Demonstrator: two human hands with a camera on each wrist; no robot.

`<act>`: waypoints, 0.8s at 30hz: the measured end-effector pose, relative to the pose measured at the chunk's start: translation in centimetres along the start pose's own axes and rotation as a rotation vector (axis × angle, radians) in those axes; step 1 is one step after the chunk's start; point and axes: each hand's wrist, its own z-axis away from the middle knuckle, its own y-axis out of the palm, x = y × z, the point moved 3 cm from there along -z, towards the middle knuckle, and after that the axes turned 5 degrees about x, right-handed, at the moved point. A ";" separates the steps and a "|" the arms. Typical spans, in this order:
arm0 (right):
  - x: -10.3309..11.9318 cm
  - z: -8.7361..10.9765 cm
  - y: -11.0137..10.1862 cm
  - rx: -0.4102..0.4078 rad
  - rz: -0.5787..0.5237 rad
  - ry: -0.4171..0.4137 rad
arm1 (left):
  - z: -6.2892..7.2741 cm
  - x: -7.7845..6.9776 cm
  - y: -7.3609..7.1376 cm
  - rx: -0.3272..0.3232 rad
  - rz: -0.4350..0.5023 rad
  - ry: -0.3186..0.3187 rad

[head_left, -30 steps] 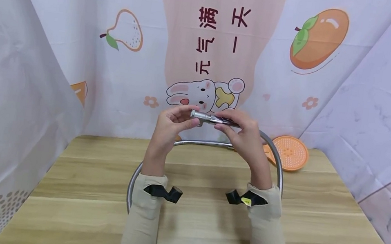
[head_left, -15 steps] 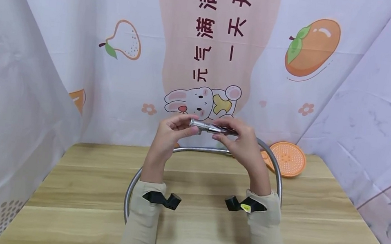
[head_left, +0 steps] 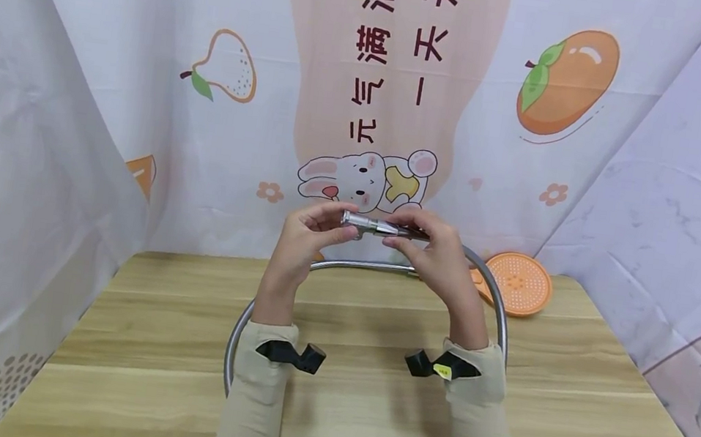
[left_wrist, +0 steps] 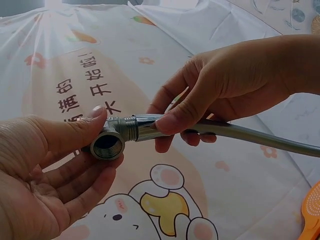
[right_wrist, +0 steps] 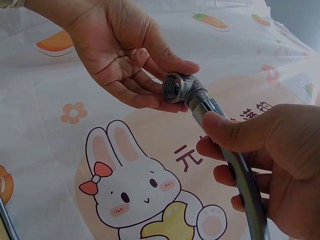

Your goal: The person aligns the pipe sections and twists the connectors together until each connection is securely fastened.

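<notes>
Above the table, my left hand (head_left: 296,241) pinches a metal threaded pipe fitting (head_left: 357,221) between thumb and fingers. A round, internally threaded opening on the fitting (left_wrist: 108,146) faces the left wrist camera. My right hand (head_left: 436,248) grips the shiny end nut (right_wrist: 205,106) of a grey shower hose (right_wrist: 244,185), thumb on one side and fingers on the other. The nut sits in line against the fitting's male end, where some thread (left_wrist: 131,129) still shows. How far the nut is screwed on, I cannot tell.
The hose (head_left: 500,297) loops round both forearms and along the table's back. Its far end (head_left: 410,271) lies by an orange perforated shower head (head_left: 517,285) at the back right. A printed cloth (head_left: 220,150) hangs behind the wooden table (head_left: 161,341).
The head view dips and rises slightly. Both hands keep hold of the fitting and the hose nut, with only small shifts of the right fingers.
</notes>
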 end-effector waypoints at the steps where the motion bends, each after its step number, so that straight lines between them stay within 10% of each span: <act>1: 0.0 0.0 0.0 -0.001 0.000 0.000 | 0.0 -0.1 0.0 0.003 -0.001 0.005; 24: -0.1 0.1 -0.4 0.031 0.005 0.021 | -0.1 -0.2 0.2 0.037 -0.004 0.027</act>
